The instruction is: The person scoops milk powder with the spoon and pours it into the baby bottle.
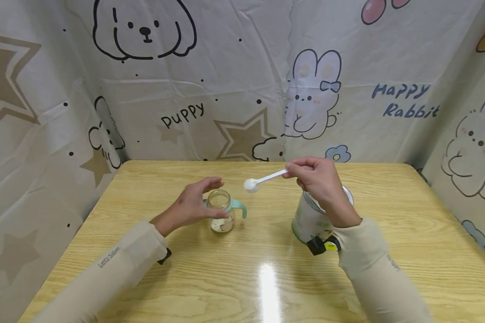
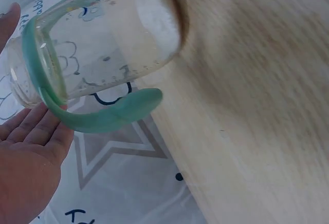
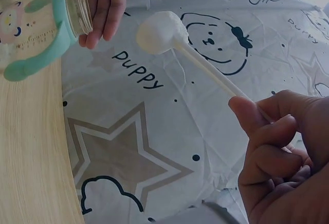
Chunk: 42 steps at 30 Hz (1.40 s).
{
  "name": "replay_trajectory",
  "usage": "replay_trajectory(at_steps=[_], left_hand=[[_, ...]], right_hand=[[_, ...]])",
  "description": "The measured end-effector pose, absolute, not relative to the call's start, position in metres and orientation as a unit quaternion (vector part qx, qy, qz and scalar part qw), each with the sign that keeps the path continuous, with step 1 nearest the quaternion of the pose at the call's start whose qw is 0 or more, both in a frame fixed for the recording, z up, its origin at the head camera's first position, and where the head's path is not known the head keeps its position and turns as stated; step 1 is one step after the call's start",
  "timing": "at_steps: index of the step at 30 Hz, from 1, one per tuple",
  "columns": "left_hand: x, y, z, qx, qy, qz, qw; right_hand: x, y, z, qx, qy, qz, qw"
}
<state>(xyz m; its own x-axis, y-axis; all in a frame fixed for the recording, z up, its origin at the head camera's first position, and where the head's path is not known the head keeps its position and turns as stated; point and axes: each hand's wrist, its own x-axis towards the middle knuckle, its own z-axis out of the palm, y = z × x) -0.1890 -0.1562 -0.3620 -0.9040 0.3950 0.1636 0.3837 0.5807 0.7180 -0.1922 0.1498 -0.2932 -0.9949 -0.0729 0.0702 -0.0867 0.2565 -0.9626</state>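
My right hand point(image 1: 317, 181) pinches the thin handle of a white scoop point(image 1: 268, 176). Its bowl is heaped with white powder point(image 3: 162, 31) and hovers in the air between bottle and can. A clear baby bottle point(image 1: 222, 224) with mint-green handles point(image 2: 103, 118) stands upright on the table, its lid off and white powder point(image 2: 159, 18) at the bottom. Around the bottle's neck my left hand point(image 1: 194, 204) is spread, thumb on the near side and straight fingers on the far side. Below my right wrist stands an open can point(image 1: 311, 222), partly hidden by the hand.
The wooden table point(image 1: 226, 282) ends at a back edge against a hanging cloth point(image 1: 234, 80) printed with cartoon animals and stars. More of this cloth hangs at the left and right sides. A bright light reflection lies on the tabletop near the front.
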Motion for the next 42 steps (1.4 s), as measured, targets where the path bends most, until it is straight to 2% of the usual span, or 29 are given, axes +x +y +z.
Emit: replay_trajectory(at_steps=[14,31,36,42], left_hand=[[-0.184,-0.163,-0.374,0.2,0.894,0.402,0.0],[-0.184,-0.165,-0.38,0.192,0.882,0.43,-0.003],[-0.183,-0.165,-0.38,0.183,0.883,0.433,0.0],[-0.183,-0.166,-0.381,0.181,0.884,0.431,0.001]], right_hand=[[-0.194,0.123,-0.3,0.068,-0.788,0.611,-0.017],[-0.199,0.092,-0.319,0.101,-0.8,0.592,-0.007],[-0.198,0.084,-0.326,0.126,-0.812,0.569,-0.002],[-0.193,0.082,-0.329,0.171,-0.829,0.532,-0.023]])
